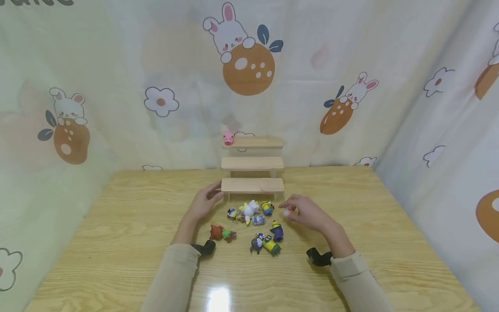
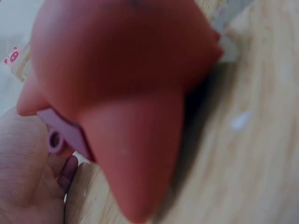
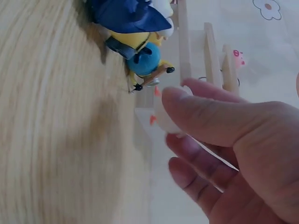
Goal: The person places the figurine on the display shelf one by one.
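A yellow toy (image 1: 270, 245) and a red toy (image 1: 216, 232) lay on the table (image 1: 128, 268), nearer than both hands. The right hand (image 1: 308, 212) pinched a small white toy (image 3: 163, 119) between thumb and fingers. Just beside the left hand (image 1: 202, 203), its fingers loosely extended, was a wooden stand (image 1: 252, 185); I could not tell whether they touched. Beyond both hands, its top step bore a pink pig (image 1: 228, 138).

In the head view, looks like matt wood in the stepped shelf (image 1: 252, 185) at centre, shows glossy grain across the tabletop (image 1: 117, 260) at bottom, resembles creased cloth in the curtain (image 1: 187, 52) at top, seems smooth plastic in the figures (image 1: 270, 245) at lower centre.
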A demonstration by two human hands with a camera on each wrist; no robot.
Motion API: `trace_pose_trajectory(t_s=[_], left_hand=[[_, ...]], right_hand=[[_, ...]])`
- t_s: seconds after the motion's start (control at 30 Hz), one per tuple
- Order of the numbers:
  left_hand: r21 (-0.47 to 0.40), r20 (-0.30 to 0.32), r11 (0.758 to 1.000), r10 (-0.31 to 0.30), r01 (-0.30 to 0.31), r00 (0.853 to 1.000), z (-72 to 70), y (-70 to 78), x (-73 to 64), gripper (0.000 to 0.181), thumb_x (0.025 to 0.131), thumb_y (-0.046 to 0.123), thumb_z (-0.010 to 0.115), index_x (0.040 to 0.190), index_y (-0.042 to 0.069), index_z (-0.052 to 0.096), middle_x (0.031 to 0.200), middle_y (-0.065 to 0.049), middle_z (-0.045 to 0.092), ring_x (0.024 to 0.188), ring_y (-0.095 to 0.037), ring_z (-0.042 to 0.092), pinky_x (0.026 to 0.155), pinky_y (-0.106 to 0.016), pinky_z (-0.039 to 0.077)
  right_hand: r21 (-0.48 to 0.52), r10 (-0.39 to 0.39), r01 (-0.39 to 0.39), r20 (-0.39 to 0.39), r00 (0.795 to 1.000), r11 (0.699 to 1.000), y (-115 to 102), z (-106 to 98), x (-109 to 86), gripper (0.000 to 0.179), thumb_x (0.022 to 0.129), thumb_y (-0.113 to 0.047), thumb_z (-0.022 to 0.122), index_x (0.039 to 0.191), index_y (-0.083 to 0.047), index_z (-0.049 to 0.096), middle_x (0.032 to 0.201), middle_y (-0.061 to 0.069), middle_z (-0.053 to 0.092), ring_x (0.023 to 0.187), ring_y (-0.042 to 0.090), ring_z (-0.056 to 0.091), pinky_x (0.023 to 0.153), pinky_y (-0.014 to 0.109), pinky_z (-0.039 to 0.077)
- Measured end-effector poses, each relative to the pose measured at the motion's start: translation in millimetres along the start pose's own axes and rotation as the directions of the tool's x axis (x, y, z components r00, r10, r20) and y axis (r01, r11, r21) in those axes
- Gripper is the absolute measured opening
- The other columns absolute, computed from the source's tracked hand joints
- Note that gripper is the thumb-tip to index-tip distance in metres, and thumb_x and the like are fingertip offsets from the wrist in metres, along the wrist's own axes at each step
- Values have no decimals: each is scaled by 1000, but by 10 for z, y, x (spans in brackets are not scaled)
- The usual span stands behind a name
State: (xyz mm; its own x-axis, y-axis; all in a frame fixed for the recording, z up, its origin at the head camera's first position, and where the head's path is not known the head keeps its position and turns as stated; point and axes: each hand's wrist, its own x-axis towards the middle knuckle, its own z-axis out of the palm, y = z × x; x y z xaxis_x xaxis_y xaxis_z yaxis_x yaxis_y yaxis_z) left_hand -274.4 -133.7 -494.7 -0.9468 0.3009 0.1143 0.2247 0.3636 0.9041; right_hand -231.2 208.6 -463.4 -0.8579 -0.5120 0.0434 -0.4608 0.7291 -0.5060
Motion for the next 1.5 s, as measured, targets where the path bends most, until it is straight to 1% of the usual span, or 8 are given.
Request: trace_pose_trajectory(t_s=[0.1,0.27,0.4,0.53,0.87,1.07,1.3,1.5], left_hand=[[3,-4,1000,3,-3,1000,19,-36,26,54,98,19,54,146,6,35,144,-18,44,125,-36,51,108,-48,38],[0,-28,1000,-1,1,1000,57,-248,121,54,96,26,56,146,14,37,142,-14,48,124,-33,52,108,-48,38],[22,-43,1000,15,-14,999,68,-345,181,55,95,31,56,146,19,38,139,-11,52,121,-29,55,107,-44,41],[20,-36,999,27,-27,999,79,-367,199,54,95,29,57,145,19,39,138,-12,53,121,-29,56,106,-44,42],[13,-38,1000,-23,23,999,132,-424,129,54,95,30,57,146,21,38,140,-7,51,122,-25,55,106,-41,42],[18,-45,1000,-9,10,999,128,-391,123,55,96,30,57,146,21,38,140,-9,51,122,-27,55,107,-43,41],[41,-48,999,5,-3,999,88,-339,142,55,95,30,56,146,20,37,138,-12,53,122,-29,55,106,-44,42],[23,-47,1000,15,-14,999,63,-350,148,57,95,32,57,147,19,37,139,-15,51,122,-34,53,106,-48,41]], right_hand=[[-17,12,-12,-25,1000,1000,11,9,16,29,84,-6,70,112,-4,67,102,6,64,88,17,59,73,31,50],[-60,17,-19,-40,999,998,44,49,43,21,81,-8,73,102,-6,69,97,5,64,85,17,58,70,31,50],[-83,23,-26,-31,999,996,68,91,63,21,82,-10,73,102,-8,71,100,6,64,87,19,60,75,34,53],[-98,35,-35,-3,999,995,92,139,68,23,83,-11,72,105,-7,71,101,7,63,89,19,61,77,35,54],[-76,44,-41,46,998,996,85,184,4,25,85,-8,69,110,-2,69,101,7,62,88,20,61,77,33,55],[-99,36,-31,48,998,995,71,151,-2,27,86,-7,67,112,-2,68,99,7,62,85,16,59,72,29,52],[-81,43,-40,44,998,996,76,124,28,29,85,-8,67,114,-2,68,95,5,62,78,10,52,65,23,46],[-78,56,-53,34,998,996,55,110,51,29,85,-7,67,114,-1,67,96,6,63,84,15,57,73,30,51]])
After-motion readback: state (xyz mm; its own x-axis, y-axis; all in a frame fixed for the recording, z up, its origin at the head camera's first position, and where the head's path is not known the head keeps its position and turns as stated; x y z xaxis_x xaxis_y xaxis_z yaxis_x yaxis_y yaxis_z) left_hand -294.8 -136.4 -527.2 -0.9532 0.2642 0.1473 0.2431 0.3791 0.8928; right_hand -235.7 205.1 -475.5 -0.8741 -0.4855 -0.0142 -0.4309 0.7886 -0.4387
